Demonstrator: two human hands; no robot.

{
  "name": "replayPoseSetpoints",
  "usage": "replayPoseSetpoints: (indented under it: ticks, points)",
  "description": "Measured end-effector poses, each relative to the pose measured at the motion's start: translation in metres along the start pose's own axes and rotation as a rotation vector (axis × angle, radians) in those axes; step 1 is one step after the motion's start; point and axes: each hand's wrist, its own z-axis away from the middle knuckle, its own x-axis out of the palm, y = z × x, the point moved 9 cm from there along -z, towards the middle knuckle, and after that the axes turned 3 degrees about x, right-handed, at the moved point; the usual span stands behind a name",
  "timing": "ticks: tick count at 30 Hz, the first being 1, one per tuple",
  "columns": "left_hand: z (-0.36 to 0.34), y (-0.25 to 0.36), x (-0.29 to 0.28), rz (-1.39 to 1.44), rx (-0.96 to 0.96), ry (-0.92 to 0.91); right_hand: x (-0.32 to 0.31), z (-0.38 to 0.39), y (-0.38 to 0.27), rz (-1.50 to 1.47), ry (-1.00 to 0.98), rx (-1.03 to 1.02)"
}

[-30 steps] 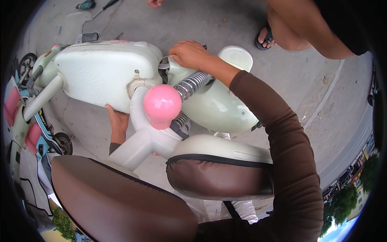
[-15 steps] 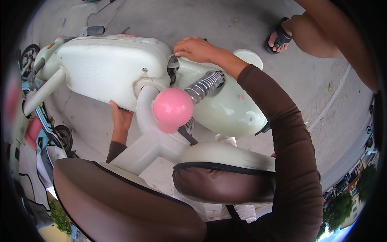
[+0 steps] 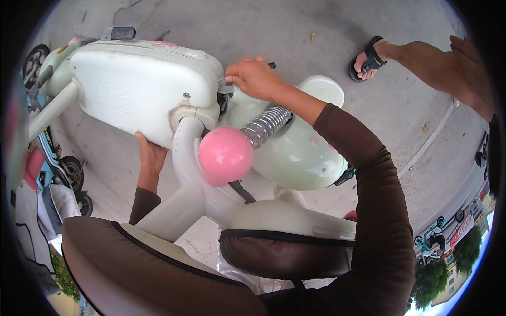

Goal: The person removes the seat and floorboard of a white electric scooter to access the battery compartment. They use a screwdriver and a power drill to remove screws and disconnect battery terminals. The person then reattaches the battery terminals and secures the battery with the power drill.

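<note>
A white scooter frame (image 3: pixel 187 195) lies on its side. My left hand (image 3: pixel 151 156) grips the lower edge of its white housing (image 3: pixel 129 92) from beneath, fingers partly hidden. My right hand (image 3: pixel 245 76) is closed on a thin metal piece (image 3: pixel 221 79) at the gap between that housing and the pale green rounded body (image 3: pixel 295 158). Below my right hand are a coiled spring (image 3: pixel 266 124) and a glossy pink knob (image 3: pixel 225 157). Two brown padded seats (image 3: pixel 284 255) (image 3: pixel 132 263) are nearest me, beside my right sleeve.
Another person's sandalled foot (image 3: pixel 363 63) and bent leg (image 3: pixel 437 73) are at upper right. Other scooters (image 3: pixel 71 171) stand at the left edge. The concrete ground (image 3: pixel 284 29) surrounds the work, with more vehicles (image 3: pixel 435 237) and trees (image 3: pixel 464 250) at the far lower right.
The other person's arm at upper right has drawn back toward the right edge. My hands stay at about the same places on the scooter while the view has shifted slightly.
</note>
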Motion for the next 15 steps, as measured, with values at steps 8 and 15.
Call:
replayPoseSetpoints:
  ticks: [8, 15]
  points:
    - [-0.005, 0.000, -0.005, -0.083, 0.013, -0.027, 0.019, -0.034, 0.006, -0.391, -0.310, -0.095]
    - [0.000, 0.004, 0.006, -0.035, 0.045, -0.002, 0.021, -0.035, 0.002, -0.336, -0.350, -0.059]
